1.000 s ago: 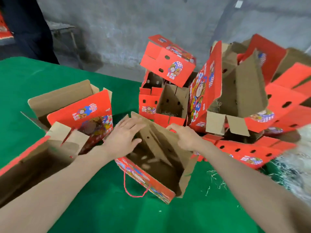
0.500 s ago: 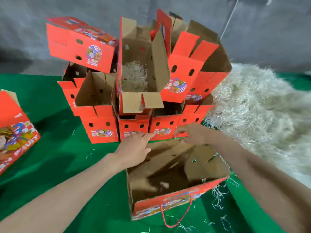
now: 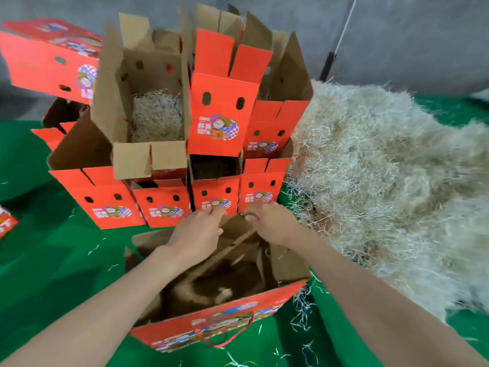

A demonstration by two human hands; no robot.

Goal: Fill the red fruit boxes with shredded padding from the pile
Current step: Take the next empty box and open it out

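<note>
Head view: the front box (image 3: 227,324) stands open-topped on the green table cover (image 3: 53,266), close before the stacked boxes (image 3: 214,123), with the padding pile (image 3: 383,181) just beside it on the right. No padding is visible inside. The left hand (image 3: 195,234) and right hand (image 3: 270,225) both curl their fingers over its far flap. Judged step: squaring the box open. The next move calls for freeing a hand to gather padding from the pile.

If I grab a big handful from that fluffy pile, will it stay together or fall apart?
Probably floppy and very light: the pile is thin loose shreds. It would likely shed bits, since stray strands already lie on the green cloth.
</note>
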